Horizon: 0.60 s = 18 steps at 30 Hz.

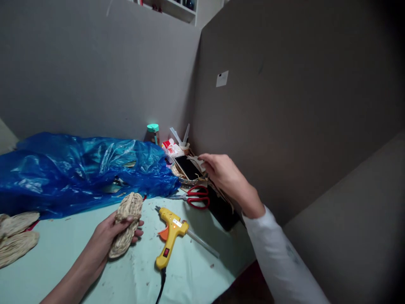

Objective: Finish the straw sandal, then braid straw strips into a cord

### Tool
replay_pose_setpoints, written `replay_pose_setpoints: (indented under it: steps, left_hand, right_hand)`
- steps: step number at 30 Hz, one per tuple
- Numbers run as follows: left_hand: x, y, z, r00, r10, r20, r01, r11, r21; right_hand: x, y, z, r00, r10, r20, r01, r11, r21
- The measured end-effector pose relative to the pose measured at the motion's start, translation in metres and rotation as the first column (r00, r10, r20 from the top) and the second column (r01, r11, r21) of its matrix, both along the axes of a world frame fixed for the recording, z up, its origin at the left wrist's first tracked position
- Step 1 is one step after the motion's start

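Note:
My left hand [110,236] is closed round a woven straw sole-shaped piece [127,223], held just above the pale green table [63,270]. My right hand [223,173] reaches to the back corner and pinches a small pale strip [198,161] over a phone [188,166] that lies in a woven basket [186,180]. A yellow glue gun [169,236] with a glue stick at its rear lies on the table between my hands. Red-handled scissors [196,196] lie beside the basket.
A big blue plastic bag [79,169] covers the back of the table. Two more straw pieces [15,238] lie at the left edge. A green-lidded jar [152,133], packets and a cup of sticks stand in the corner. A grey partition [284,105] closes the right side.

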State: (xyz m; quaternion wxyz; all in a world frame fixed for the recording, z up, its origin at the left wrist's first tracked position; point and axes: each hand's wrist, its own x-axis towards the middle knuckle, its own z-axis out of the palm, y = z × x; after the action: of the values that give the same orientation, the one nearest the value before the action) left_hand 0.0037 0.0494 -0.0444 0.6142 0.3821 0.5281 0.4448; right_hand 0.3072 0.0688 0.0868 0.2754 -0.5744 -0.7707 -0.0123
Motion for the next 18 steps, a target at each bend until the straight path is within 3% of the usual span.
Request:
replay_pose_setpoints:
  steps: [5, 12, 18]
  left_hand:
    - [0.002, 0.005, -0.006, 0.998, -0.006, -0.059, 0.006, 1.000, -0.004]
    - [0.011, 0.009, -0.008, 0.993, 0.068, -0.100, -0.070, 0.997, -0.019]
    - [0.016, 0.011, -0.012, 0.992, 0.084, -0.089, -0.089, 0.995, -0.055]
  right_hand:
    - [0.024, 0.085, -0.008, 0.978, -0.118, 0.174, 0.148, 0.975, -0.167]
    - [0.025, 0.195, -0.049, 0.964, -0.124, 0.237, 0.196, 0.930, -0.311]
    - [0.016, 0.265, -0.066, 0.961, -0.069, 0.269, 0.163, 0.924, -0.345]
